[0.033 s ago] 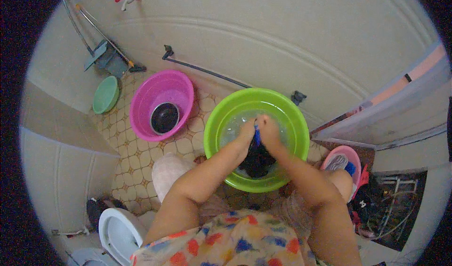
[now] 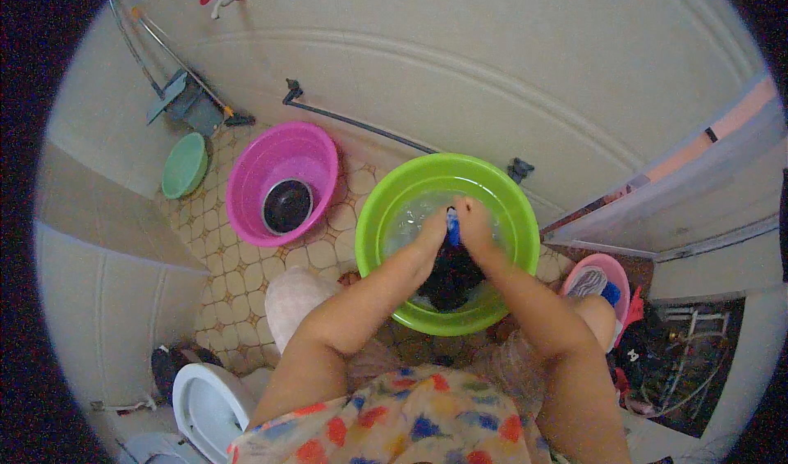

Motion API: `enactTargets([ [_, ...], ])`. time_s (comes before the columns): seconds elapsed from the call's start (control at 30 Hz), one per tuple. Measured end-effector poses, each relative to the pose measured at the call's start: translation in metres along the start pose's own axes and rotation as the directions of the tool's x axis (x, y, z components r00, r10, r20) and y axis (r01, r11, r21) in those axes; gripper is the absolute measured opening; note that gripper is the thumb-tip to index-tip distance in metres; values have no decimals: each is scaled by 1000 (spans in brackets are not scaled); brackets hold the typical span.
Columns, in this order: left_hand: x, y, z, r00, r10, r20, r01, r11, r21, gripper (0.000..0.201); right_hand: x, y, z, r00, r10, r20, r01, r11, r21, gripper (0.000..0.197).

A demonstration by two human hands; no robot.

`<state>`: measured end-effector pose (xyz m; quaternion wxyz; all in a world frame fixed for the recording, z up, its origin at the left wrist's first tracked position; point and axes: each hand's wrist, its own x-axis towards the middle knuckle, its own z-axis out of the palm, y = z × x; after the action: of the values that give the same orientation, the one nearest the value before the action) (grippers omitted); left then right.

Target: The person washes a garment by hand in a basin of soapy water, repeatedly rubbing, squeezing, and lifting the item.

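Observation:
A large lime-green basin [image 2: 447,164] of sudsy water stands on the floor in front of me, between my knees. Over its middle, my left hand [image 2: 435,228] and my right hand [image 2: 474,226] are closed side by side on a dark wet cloth [image 2: 448,282]. A bright blue and whitish part [image 2: 453,224] of it shows between them. The black bulk hangs down into the water below my wrists, so its full shape is hidden. My fingers are slightly blurred and partly turned away.
Left of the basin stands a pink tub [image 2: 324,148] with a dark-filled round bowl [image 2: 287,207] inside. Farther left are a small green basin [image 2: 185,166] and a dustpan [image 2: 187,107]. At right, a pink basin [image 2: 603,263] holds clothes. A toilet [image 2: 197,378] is near left.
Both hands have shifted a little to the right. The blue part between them now shows wider and paler, and the dark cloth has moved slightly with them.

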<state>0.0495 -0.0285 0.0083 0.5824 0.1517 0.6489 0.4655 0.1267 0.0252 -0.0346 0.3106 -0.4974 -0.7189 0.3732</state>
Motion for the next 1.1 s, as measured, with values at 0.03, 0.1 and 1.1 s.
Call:
enactTargets([
  [0.03, -3, 3, 2, 998, 63, -5, -63, 998, 11, 31, 6, 5, -8, 999, 40, 20, -40, 999, 1, 31],
  [0.1, -6, 9, 3, 982, 188, -20, -188, 982, 32, 31, 4, 18, -4, 986, 115, 117, -147, 938, 315, 36],
  [1.1, 85, -60, -66, 774, 527, 350, -472, 113, 874, 45, -10, 8, 2, 872, 150, 466, 218, 732, -645, 51],
])
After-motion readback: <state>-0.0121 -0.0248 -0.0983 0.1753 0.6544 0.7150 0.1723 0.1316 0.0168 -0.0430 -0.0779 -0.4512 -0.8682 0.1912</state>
